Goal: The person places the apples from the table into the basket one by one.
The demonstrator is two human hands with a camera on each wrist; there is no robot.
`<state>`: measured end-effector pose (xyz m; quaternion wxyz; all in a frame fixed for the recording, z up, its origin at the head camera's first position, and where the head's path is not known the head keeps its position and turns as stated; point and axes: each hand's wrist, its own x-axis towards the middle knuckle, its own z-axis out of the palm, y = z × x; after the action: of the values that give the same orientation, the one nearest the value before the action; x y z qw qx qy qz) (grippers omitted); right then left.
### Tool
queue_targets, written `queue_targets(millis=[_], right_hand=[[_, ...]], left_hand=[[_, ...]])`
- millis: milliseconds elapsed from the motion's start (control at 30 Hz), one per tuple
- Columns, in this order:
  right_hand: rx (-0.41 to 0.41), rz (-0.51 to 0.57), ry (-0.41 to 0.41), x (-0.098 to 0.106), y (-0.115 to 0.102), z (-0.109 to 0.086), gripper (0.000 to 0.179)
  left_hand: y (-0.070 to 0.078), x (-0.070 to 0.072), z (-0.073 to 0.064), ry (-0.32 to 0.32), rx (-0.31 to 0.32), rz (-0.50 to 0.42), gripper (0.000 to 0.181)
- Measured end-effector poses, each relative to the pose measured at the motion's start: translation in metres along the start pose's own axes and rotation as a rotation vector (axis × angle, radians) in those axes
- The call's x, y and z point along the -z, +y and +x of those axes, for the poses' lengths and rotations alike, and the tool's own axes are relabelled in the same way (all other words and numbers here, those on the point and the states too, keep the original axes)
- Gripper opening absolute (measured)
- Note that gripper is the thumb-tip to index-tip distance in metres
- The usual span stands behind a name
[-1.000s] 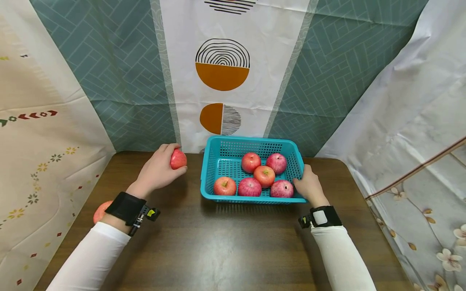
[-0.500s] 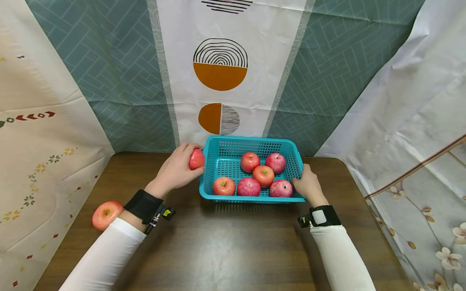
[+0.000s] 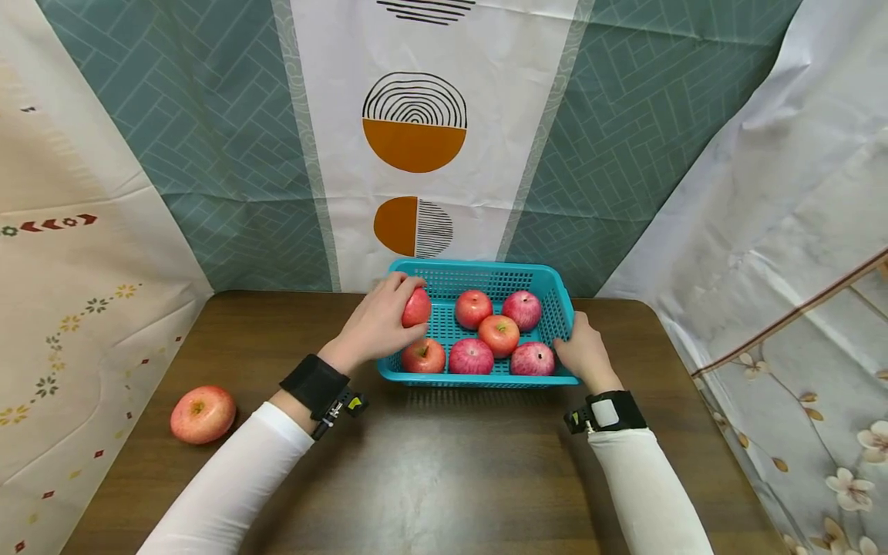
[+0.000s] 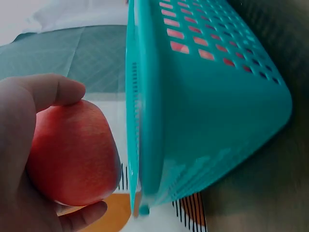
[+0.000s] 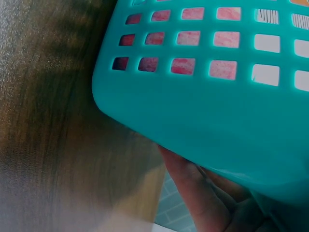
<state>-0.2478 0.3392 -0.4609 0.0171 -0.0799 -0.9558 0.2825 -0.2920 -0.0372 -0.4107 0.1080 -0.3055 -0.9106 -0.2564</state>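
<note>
My left hand (image 3: 378,324) holds a red apple (image 3: 417,307) over the left end of a turquoise plastic basket (image 3: 479,378). In the left wrist view, thumb and fingers curl round that apple (image 4: 75,152), which is apart from the basket's wall (image 4: 207,116). Several more apples lie inside the basket, among them an orange-red apple (image 3: 424,355) at the near left and a dark pink apple (image 3: 523,310) at the far right. With my right hand (image 3: 586,353) I grip the basket's right rim; the right wrist view shows part of the hand (image 5: 195,193) against the basket, its fingertips partly hidden.
One more apple (image 3: 203,415) lies on the brown wooden table (image 3: 430,478), at the left beside my sleeve. A patterned cloth (image 3: 416,154) hangs behind the basket. Light cloths also close in the left and right sides.
My left hand has carried its apple rightward, from left of the basket to above its left end. The apple on the table is now fully uncovered. My right hand stays at the rim.
</note>
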Motion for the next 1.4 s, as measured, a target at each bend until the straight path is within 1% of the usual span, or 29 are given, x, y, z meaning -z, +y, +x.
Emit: queue_targets(millis=[200,300,433,533,700,833,967,1233,1400], right_hand=[[0.002,0.005,0.005,-0.001,0.001,0.0,0.061],[0.006,0.003,0.009,-0.001,0.002,0.0,0.06],[0.014,0.004,0.015,-0.001,0.003,0.001,0.061],[0.017,0.004,0.017,0.0,0.003,0.001,0.061],[0.01,0.003,0.016,0.001,0.002,0.0,0.061],[0.001,0.004,0.013,0.001,0.003,0.0,0.061],[0.004,0.002,0.011,0.001,0.003,0.0,0.061],[-0.006,0.008,0.007,0.0,0.001,-0.001,0.061],[-0.005,0.01,0.01,0.0,0.001,-0.001,0.06]], left_hand=[[0.004,-0.012,0.008,-0.015,-0.024,0.037,0.06],[0.005,-0.018,0.011,-0.043,-0.025,0.035,0.061],[0.007,-0.025,0.016,-0.105,-0.018,0.043,0.062],[0.008,-0.029,0.019,-0.147,-0.007,0.05,0.06],[0.008,-0.036,0.023,-0.187,0.012,0.053,0.056],[0.008,-0.042,0.025,-0.214,0.041,0.031,0.058],[0.006,-0.047,0.028,-0.229,0.062,0.035,0.057],[0.004,-0.054,0.033,-0.228,0.071,0.064,0.055],[0.002,-0.059,0.035,-0.241,0.049,0.083,0.056]])
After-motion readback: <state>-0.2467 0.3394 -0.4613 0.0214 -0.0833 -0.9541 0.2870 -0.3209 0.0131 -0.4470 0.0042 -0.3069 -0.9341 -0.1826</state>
